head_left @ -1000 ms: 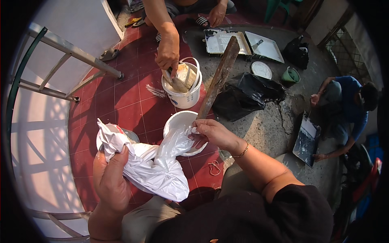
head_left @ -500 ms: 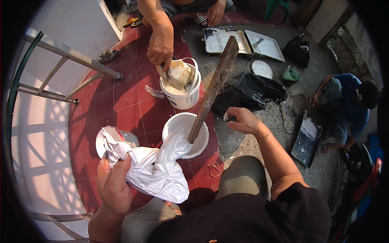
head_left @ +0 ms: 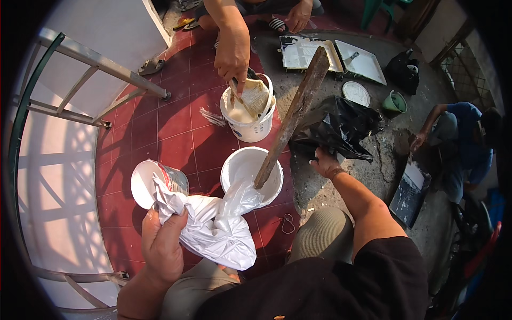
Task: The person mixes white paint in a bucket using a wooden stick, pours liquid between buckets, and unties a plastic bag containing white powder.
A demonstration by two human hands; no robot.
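Observation:
My left hand point(head_left: 164, 240) is closed on the gathered top of a white plastic bag point(head_left: 224, 242). The bag hangs in folds, and its clear plastic part point(head_left: 241, 198) droops into a white bucket point(head_left: 226, 165). A rough wooden stick point(head_left: 293, 117) stands tilted in that bucket. My right hand point(head_left: 325, 164) grips the near edge of a crumpled black plastic bag point(head_left: 344, 128) on the concrete; its fingertips are partly hidden. Across from me, another person's hand point(head_left: 233, 61) holds a wide brush point(head_left: 252, 101) in a bucket of cream paint point(head_left: 250, 130).
An empty tub point(head_left: 144, 184) lies tipped on the red tiles. Paint trays point(head_left: 360, 61), a white lid point(head_left: 356, 94) and a small green pail point(head_left: 394, 102) stand beyond the black bag. A person in blue point(head_left: 464, 138) crouches at right by a dark tray point(head_left: 409, 194). A metal ladder point(head_left: 101, 66) is at left.
My right hand has reached forward to the black plastic bag, whose near edge has shifted and spread. The other person's brush has dipped lower into the paint. My left hand keeps its hold.

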